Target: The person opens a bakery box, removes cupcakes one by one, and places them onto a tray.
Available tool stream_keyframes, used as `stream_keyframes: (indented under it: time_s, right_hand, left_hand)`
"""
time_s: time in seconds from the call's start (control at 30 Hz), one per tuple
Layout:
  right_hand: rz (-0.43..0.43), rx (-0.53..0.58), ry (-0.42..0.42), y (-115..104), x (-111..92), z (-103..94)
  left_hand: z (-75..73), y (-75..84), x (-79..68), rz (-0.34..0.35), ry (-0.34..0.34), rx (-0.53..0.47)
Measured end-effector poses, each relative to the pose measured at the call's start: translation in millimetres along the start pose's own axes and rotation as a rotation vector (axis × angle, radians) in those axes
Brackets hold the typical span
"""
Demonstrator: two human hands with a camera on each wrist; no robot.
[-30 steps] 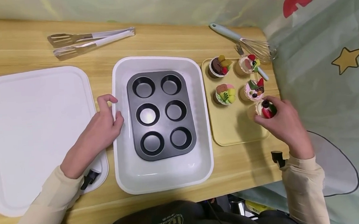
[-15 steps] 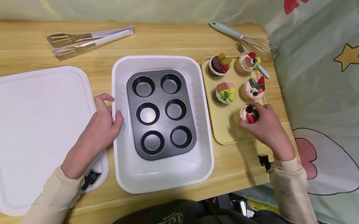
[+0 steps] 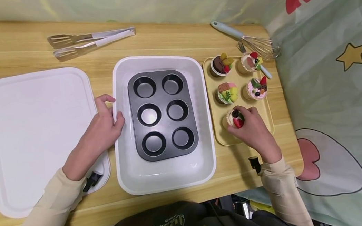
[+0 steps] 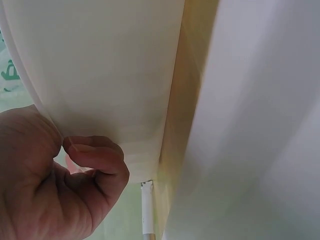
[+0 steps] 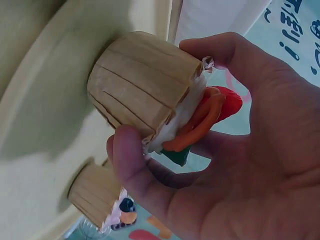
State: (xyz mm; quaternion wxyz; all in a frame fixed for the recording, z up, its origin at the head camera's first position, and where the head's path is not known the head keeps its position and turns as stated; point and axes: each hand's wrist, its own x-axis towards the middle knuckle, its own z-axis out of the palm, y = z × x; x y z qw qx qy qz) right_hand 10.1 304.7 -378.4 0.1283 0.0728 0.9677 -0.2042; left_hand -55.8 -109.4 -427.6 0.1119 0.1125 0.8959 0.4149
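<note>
My right hand holds a cupcake by its rim, over the lower part of the yellow tray. It has white cream, strawberry and a dark berry on top. The right wrist view shows its tan pleated cup between thumb and fingers, its base close to the tray; contact is unclear. With curled fingers and thumb, my left hand pinches the left rim of the white basin; in the left wrist view the thumb and a finger meet at that rim. A dark muffin pan lies inside the basin.
Several cupcakes stand on the tray's far half. A whisk and a fork lie around its far right corner. Tongs lie at the back; a white tray is at left. A curtain borders the right side.
My right hand has moved left across the yellow tray with the cupcake, from its right edge toward its left side. The left hand stays at the basin rim.
</note>
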Motion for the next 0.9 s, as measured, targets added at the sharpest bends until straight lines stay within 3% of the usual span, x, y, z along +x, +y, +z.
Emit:
stream_keyframes:
  time_s: [0.2, 0.43, 0.53, 0.77, 0.9]
  right_hand:
    - [-0.012, -0.008, 0.008, -3.3, 0.8, 3.7]
    - [-0.032, -0.029, 0.035, 1.7, 1.9, 11.2]
    - [-0.010, -0.037, -0.002, 0.2, 2.8, 13.5]
    - [0.074, -0.055, -0.177, -5.1, 2.7, 4.0]
    - [0.077, -0.061, -0.180, -10.7, 4.6, -11.2]
  left_hand:
    - [1.6, 0.5, -0.1, -0.008, -0.004, -0.024]
    - [5.2, -1.1, 9.9, -0.006, -0.028, -0.005]
    - [5.3, -3.9, 14.0, -0.006, -0.041, 0.028]
    - [4.6, -8.5, 12.1, 0.005, -0.059, 0.141]
    - [0.3, -9.2, 10.4, -0.006, -0.115, 0.147]
